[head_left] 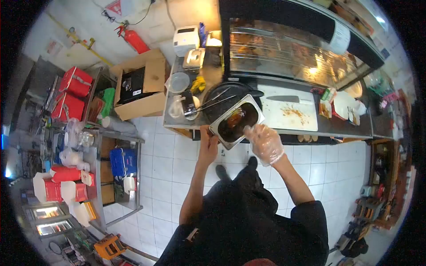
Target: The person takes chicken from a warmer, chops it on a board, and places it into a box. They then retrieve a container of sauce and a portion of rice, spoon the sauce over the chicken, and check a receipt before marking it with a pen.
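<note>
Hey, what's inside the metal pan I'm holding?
Inside the metal pan are dark, glossy contents with an orange-brown patch near the middle. What lies beneath that surface is hidden, and your gloved right hand covers part of the right edge.

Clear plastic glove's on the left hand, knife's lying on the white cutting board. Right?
One slip: the head view shows the clear plastic glove on the right hand; the left hand, on the metal pan, is bare. The knife is indeed lying on the white cutting board.

The pan (257,107) is shiny metal, the glove (266,144) glossy, crinkled plastic.
</note>
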The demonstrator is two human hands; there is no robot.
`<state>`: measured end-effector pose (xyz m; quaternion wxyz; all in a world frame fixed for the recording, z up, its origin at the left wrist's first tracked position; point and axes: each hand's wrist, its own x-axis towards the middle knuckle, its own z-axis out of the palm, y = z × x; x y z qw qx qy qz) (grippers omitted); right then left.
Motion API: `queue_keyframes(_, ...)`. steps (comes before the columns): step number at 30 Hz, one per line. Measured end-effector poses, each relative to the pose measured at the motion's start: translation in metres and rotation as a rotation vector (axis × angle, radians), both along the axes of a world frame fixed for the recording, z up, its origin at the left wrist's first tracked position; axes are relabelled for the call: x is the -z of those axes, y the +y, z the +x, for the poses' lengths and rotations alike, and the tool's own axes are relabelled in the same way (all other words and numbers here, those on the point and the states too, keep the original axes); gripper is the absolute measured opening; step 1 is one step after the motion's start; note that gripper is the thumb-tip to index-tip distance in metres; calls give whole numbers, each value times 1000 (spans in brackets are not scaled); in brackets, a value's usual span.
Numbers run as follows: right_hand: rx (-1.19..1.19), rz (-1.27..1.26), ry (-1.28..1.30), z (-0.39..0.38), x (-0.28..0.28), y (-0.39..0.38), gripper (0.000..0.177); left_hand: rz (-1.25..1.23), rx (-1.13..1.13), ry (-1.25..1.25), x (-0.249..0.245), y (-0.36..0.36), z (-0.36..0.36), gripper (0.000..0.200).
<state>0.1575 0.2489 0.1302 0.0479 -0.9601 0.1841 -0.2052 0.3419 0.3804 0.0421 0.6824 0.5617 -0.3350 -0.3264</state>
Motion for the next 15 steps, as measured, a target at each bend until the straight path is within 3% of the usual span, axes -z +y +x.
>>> queue_keyframes(1, -97, -54, -1, -13, 1, -4, 33, -4, 14, -3, 0, -5, -9, 20)
queue_keyframes(3, -65, -24, -31, -49, -17, -19, 31, -23, 71, 64, -3, -15, -29, 21)
queue_keyframes(7, 152, -47, -77, -114, -14, -56, 30, -31, 165, -125, -23, -51, -83, 19)
queue_keyframes(9, 6, -75, -35, -148, -14, -66, 29, 20, 170, -120, -21, -74, -114, 17)
queue_keyframes(11, 72, -25, -3, -193, -25, -90, 27, 3, 183, -46, -31, -93, -151, 17)
queue_keyframes(13, 243, -8, -219, -232, -26, -113, 29, 25, 172, -2, -42, -113, -187, 18)
queue_keyframes(15, 251, -30, -218, -257, -14, -123, 32, -3, 183, -61, -32, -133, -213, 20)
